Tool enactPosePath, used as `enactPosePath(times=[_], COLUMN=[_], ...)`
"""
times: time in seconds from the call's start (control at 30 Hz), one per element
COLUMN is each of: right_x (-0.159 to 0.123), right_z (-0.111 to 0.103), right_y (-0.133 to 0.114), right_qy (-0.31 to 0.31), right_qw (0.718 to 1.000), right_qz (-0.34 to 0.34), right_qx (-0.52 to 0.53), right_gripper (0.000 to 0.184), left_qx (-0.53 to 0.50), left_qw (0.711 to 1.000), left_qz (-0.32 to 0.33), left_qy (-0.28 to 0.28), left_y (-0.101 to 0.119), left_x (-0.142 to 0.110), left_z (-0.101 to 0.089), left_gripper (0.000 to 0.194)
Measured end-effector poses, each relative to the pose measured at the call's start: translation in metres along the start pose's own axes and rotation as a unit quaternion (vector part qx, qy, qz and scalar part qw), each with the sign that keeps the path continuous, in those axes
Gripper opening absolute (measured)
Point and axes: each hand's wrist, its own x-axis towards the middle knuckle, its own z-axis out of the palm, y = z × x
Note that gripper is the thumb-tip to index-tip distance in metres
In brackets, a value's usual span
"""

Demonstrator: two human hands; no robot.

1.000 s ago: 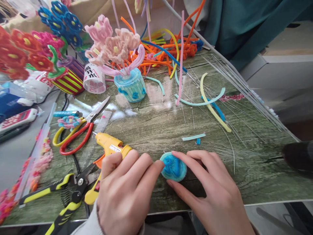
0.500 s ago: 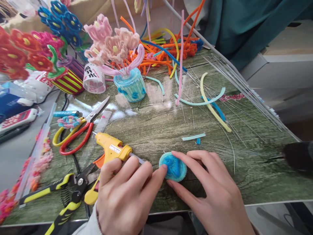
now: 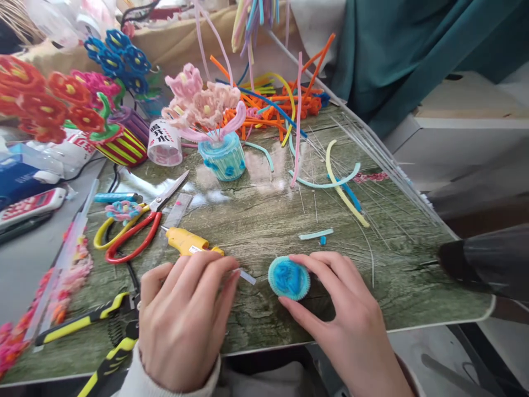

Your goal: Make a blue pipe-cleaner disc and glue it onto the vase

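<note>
My right hand point(image 3: 343, 314) pinches a round turquoise pipe-cleaner piece point(image 3: 289, 278) between thumb and fingers, near the table's front edge. Darker blue pipe cleaner fills its middle, and its rim is ribbed. My left hand point(image 3: 188, 314) is over the yellow glue gun point(image 3: 188, 241), its fingers curled downward. It covers the gun's handle, so whether the fingers grip it is hidden. A clear glue stick point(image 3: 248, 276) juts from the gun's back end toward the round piece. A short turquoise strip point(image 3: 316, 234) and a tiny blue bit point(image 3: 323, 240) lie just beyond my right hand.
Red-and-yellow-handled scissors point(image 3: 138, 226) and black-and-yellow pliers point(image 3: 124, 314) lie on the left. Behind stand a turquoise pot point(image 3: 223, 157) of pink flowers, a paper cup point(image 3: 164, 144) and orange pipe cleaners point(image 3: 285, 105). Thin wires point(image 3: 380, 204) spread at right, near a dark cylindrical object point(image 3: 483, 270).
My left hand has left the round piece and moved left over the glue gun. My right hand still holds the piece. The camera view has shifted slightly.
</note>
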Motion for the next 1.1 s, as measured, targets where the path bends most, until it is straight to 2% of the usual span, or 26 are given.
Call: enactPosePath(times=[0.1,0.27,0.4,0.53,0.63,0.77,0.83,0.9,0.97,1.1], right_x=[-0.001,-0.002,0.000,0.005,0.010,0.017,0.021,0.024,0.027,0.030], right_z=[-0.004,-0.019,-0.028,-0.029,-0.029,-0.026,-0.026,-0.028,-0.030,-0.031], right_y=[-0.003,-0.013,-0.026,-0.044,-0.059,-0.074,-0.080,-0.086,-0.090,-0.092], right_qy=[0.019,0.074,0.097,0.086,0.063,0.053,0.048,0.039,0.032,0.012], right_qw=[0.999,0.995,0.982,0.952,0.924,0.902,0.900,0.901,0.904,0.907], right_qz=[0.015,0.016,0.031,0.058,0.070,0.074,0.073,0.068,0.062,0.061], right_qx=[0.036,0.068,0.158,0.289,0.370,0.423,0.428,0.426,0.421,0.417], right_gripper=[0.030,0.033,0.042,0.045,0.047,0.050,0.051,0.051,0.051,0.052], left_qx=[-0.001,-0.001,-0.041,-0.075,-0.069,-0.145,-0.206,-0.261,-0.316,-0.432], left_qw=[0.999,0.990,0.989,0.984,0.984,0.980,0.970,0.956,0.936,0.876], left_qz=[-0.052,-0.135,-0.135,-0.159,-0.161,-0.126,-0.107,-0.110,-0.135,-0.206], left_qy=[0.007,0.046,0.035,-0.014,-0.025,-0.050,-0.067,-0.078,-0.079,-0.056], left_y=[-0.003,-0.010,-0.022,-0.028,-0.020,0.009,0.023,0.027,0.022,0.001], left_x=[-0.002,-0.009,-0.024,-0.034,-0.035,-0.036,-0.038,-0.040,-0.037,-0.022], left_z=[-0.002,-0.020,-0.023,-0.020,-0.018,-0.010,-0.006,-0.006,-0.010,-0.021], left_gripper=[0.014,0.015,0.027,0.037,0.040,0.030,0.012,0.021,0.014,0.039])
